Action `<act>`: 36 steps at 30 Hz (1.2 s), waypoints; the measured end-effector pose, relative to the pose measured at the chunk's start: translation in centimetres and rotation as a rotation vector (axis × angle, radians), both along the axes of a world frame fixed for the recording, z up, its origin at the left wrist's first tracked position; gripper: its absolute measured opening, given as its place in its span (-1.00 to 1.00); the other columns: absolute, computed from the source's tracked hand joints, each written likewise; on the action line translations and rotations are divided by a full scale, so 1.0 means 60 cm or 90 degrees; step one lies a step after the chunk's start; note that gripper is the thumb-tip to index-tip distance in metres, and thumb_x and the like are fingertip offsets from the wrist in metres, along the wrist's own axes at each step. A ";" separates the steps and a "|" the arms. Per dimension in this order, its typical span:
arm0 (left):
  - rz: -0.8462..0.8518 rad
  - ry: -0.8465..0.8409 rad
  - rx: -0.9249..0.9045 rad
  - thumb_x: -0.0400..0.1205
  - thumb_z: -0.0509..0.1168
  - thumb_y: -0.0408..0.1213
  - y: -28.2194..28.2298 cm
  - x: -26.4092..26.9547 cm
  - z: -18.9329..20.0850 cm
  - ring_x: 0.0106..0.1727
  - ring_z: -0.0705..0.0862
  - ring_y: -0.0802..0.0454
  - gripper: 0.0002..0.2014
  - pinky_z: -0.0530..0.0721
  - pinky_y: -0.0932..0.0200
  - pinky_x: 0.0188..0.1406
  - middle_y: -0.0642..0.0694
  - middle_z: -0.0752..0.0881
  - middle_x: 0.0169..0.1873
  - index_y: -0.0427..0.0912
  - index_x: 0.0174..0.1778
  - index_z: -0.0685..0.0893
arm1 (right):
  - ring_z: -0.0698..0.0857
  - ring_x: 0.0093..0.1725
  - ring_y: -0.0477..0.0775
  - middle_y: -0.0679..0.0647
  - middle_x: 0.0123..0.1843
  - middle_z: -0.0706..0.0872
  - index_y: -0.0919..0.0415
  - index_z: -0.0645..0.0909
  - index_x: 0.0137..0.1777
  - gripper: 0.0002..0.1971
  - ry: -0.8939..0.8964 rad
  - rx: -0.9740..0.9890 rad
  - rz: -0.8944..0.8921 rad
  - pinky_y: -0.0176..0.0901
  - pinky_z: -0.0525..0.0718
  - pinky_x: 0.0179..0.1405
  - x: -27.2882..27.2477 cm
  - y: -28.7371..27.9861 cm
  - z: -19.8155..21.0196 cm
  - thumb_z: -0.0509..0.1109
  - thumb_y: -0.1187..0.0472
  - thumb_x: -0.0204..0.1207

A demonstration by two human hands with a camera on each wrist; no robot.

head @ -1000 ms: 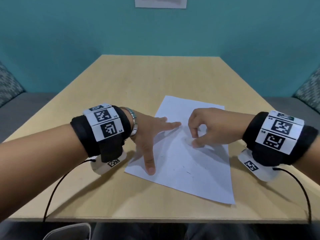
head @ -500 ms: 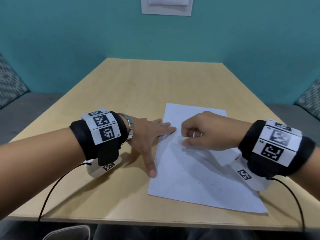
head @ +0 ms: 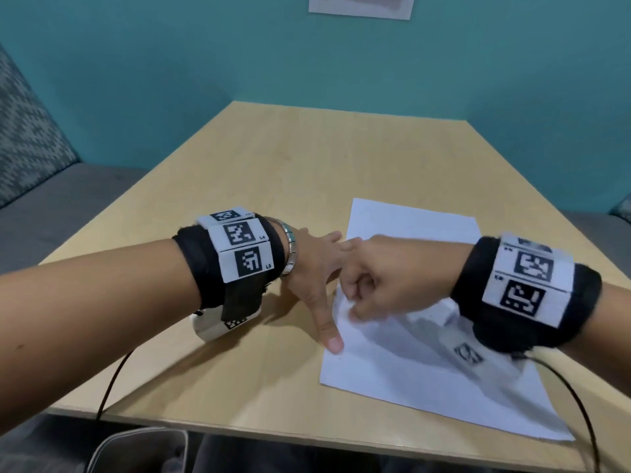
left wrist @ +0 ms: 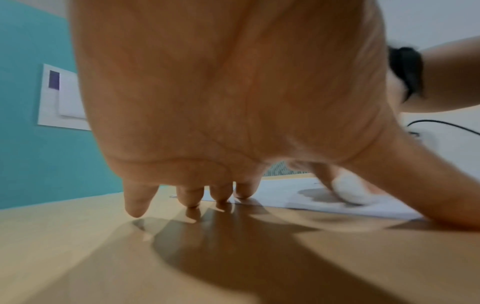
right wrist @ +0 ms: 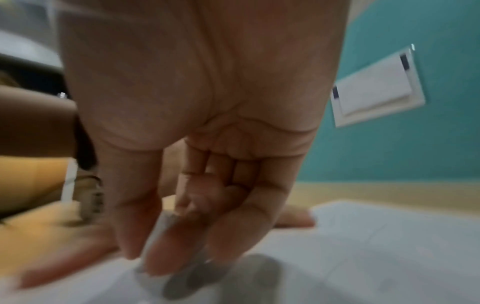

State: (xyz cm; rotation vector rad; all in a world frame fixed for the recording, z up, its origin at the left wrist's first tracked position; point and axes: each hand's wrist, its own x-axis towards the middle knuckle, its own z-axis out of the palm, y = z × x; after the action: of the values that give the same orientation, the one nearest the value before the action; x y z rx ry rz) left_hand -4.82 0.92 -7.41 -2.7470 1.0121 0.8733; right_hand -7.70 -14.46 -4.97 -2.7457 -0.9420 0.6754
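**Sheet of paper** [head: 409, 387] is lying flat on the surface [head: 273, 165], which is extending well past the sheet's left and far edges. Left hand [head: 314, 268] is resting spread and released at the sheet's left edge. Its thumb [head: 329, 336] is pressing on that edge, and its straight fingers [left wrist: 192, 197] are touching down farther along it. Right hand [head: 392, 278] is working over the sheet's left half, and its curled fingers [right wrist: 161, 246] are pinching a small white object [left wrist: 348, 189] against the sheet. Blur is preventing identification of this object. Beyond the sheet's far edge, a white wall panel [head: 360, 5] is hanging.
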 end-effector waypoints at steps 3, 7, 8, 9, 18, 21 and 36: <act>0.006 -0.018 0.017 0.02 0.47 0.56 0.000 0.004 -0.002 0.66 -0.37 0.17 0.24 -0.09 -0.43 0.59 0.44 -0.18 0.63 0.46 0.60 -0.02 | 0.52 -0.45 -0.11 -0.10 -0.54 0.54 0.06 0.59 -0.42 -0.77 -0.114 0.004 -0.048 -0.10 0.60 -0.32 0.026 -0.007 0.002 0.51 0.21 0.43; 0.012 -0.007 0.016 0.03 0.49 0.54 -0.001 0.001 0.000 0.66 -0.41 0.08 0.14 -0.11 -0.44 0.58 0.32 -0.26 0.67 0.54 0.54 0.11 | 0.52 -0.46 -0.12 -0.05 -0.44 0.64 0.03 0.57 -0.41 -0.73 0.000 0.036 0.018 -0.37 0.50 -0.44 -0.015 0.001 -0.008 0.52 0.20 0.49; 0.009 -0.006 0.018 0.04 0.49 0.54 -0.002 0.000 0.001 0.66 -0.41 0.06 0.14 -0.10 -0.45 0.58 0.32 -0.27 0.66 0.54 0.54 0.09 | 0.52 -0.46 -0.13 -0.04 -0.44 0.64 0.04 0.57 -0.40 -0.74 -0.005 0.038 0.019 -0.37 0.49 -0.44 -0.013 -0.002 -0.008 0.52 0.20 0.48; 0.006 -0.006 0.022 0.05 0.50 0.52 -0.003 0.000 0.003 0.67 -0.40 0.05 0.16 -0.09 -0.45 0.58 0.37 -0.25 0.65 0.54 0.55 0.04 | 0.51 -0.46 -0.12 -0.05 -0.46 0.63 0.03 0.55 -0.41 -0.73 -0.044 0.031 0.005 -0.34 0.49 -0.43 -0.001 -0.006 -0.008 0.51 0.20 0.47; 0.035 -0.001 0.027 -0.05 0.49 0.56 0.000 0.005 -0.001 0.66 -0.40 0.13 0.36 -0.11 -0.42 0.60 0.35 -0.33 0.64 0.51 0.58 -0.20 | 0.56 -0.42 -0.24 -0.17 -0.46 0.60 0.01 0.62 -0.33 -0.77 -0.043 0.028 0.004 -0.32 0.50 -0.37 0.007 -0.026 -0.007 0.55 0.10 0.52; 0.036 0.005 0.028 -0.06 0.49 0.56 0.000 0.006 -0.001 0.65 -0.41 0.15 0.43 -0.13 -0.42 0.60 0.37 -0.37 0.62 0.47 0.59 -0.32 | 0.54 -0.46 -0.23 -0.09 -0.53 0.56 0.09 0.62 -0.37 -0.76 -0.098 0.036 -0.033 -0.36 0.41 -0.44 0.023 -0.042 -0.005 0.53 0.16 0.50; 0.041 0.005 0.032 -0.01 0.50 0.53 0.000 0.005 0.002 0.66 -0.40 0.12 0.45 -0.14 -0.37 0.62 0.34 -0.38 0.63 0.36 0.64 -0.33 | 0.46 -0.46 -0.07 -0.05 -0.56 0.35 0.12 0.42 -0.43 -0.68 -0.163 0.025 0.111 -0.23 0.31 -0.49 -0.027 -0.033 -0.015 0.39 0.20 0.54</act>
State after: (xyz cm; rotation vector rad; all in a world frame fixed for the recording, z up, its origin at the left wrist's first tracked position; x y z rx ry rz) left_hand -4.54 0.94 -7.32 -2.7502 0.8958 0.9051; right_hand -9.30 -16.43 -5.87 -2.7820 -1.2449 0.3287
